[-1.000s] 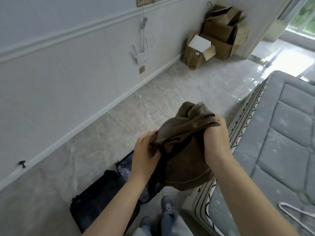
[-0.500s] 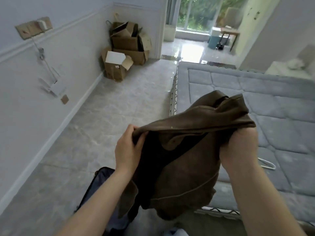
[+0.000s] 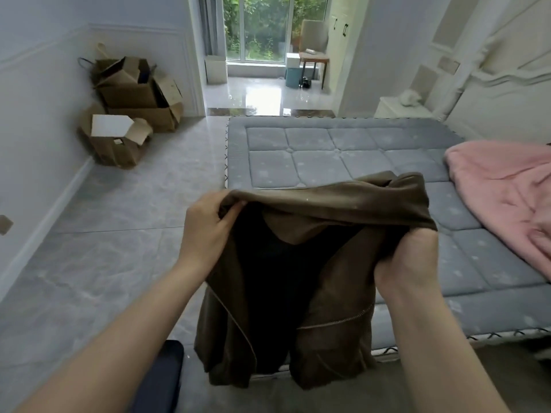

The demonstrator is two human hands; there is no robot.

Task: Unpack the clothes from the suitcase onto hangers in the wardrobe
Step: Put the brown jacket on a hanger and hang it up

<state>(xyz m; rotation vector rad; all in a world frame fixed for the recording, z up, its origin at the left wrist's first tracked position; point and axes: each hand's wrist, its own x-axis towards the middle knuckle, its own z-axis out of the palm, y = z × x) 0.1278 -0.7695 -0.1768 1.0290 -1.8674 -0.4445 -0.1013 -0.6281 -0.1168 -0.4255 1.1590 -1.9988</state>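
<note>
A brown jacket point(image 3: 313, 263) hangs open in the air over the foot of a grey mattress point(image 3: 343, 156), its 2 shoulders bunched in the left hand point(image 3: 205, 231) and right hand point(image 3: 408, 260). Best to shake it flat before hangering; no hanger shows.

A grey quilted bed point(image 3: 343, 150) lies beyond the fingers point(image 3: 396, 257), a pink blanket point(image 3: 504, 186) on it to their right; cardboard boxes point(image 3: 128, 114) sit on the floor point(image 3: 119, 234) far left.
</note>
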